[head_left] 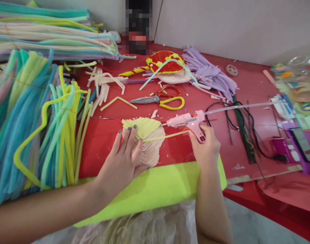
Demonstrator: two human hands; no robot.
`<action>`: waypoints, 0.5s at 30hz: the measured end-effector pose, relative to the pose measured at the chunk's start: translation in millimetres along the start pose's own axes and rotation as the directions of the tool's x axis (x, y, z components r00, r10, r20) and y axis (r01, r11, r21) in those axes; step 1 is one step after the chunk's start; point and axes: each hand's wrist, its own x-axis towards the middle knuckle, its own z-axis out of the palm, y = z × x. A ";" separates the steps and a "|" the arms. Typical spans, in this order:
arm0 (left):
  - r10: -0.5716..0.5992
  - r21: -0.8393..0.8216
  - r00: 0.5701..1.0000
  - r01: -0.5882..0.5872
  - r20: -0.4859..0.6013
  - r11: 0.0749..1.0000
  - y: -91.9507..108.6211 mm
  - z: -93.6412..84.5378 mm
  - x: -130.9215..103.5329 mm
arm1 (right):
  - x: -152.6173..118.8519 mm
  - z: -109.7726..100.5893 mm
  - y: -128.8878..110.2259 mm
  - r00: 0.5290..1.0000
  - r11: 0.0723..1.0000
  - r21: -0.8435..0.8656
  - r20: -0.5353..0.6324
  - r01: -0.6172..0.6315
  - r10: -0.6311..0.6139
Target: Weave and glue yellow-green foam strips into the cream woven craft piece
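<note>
My left hand (123,156) lies with fingers spread on a piece made of rows of pipe cleaners, its upper part pale yellow (144,127) and its lower part cream (153,152). Held in my right hand (208,145) is a pink hot glue gun (181,121), its metal nozzle close to the right edge of the yellow rows. A long clear glue stick (236,106) sticks out of its back. One loose yellow pipe cleaner (170,136) runs from the piece towards my right fingers; whether they pinch its end is unclear.
Bundles of coloured pipe cleaners (38,91) crowd the left side. Scissors (157,99) with red and yellow handles lie behind the piece. Further back are a red and yellow pipe-cleaner item (165,62) and a purple bundle (212,73). A black cable (254,135) trails at the right.
</note>
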 end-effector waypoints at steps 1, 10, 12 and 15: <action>-0.002 0.000 1.000 0.002 0.006 1.000 0.1 -0.4 0.1 | 0.2 -0.1 -0.1 1.000 1.000 0.002 -0.001 0.001 -0.001; 0.014 0.035 1.000 -0.014 0.011 0.999 -0.6 -1.9 0.5 | 2.7 -0.8 -5.4 0.999 0.999 -0.049 -0.030 -0.014 0.013; 0.015 0.031 1.000 -0.015 0.011 0.999 -0.7 -1.9 0.4 | 2.1 -0.4 -5.2 1.000 0.998 -0.058 -0.022 0.003 -0.004; 0.010 0.019 1.000 -0.010 0.004 1.000 -0.3 -1.6 0.4 | 1.0 0.6 -4.8 1.000 0.998 -0.066 -0.003 0.002 -0.002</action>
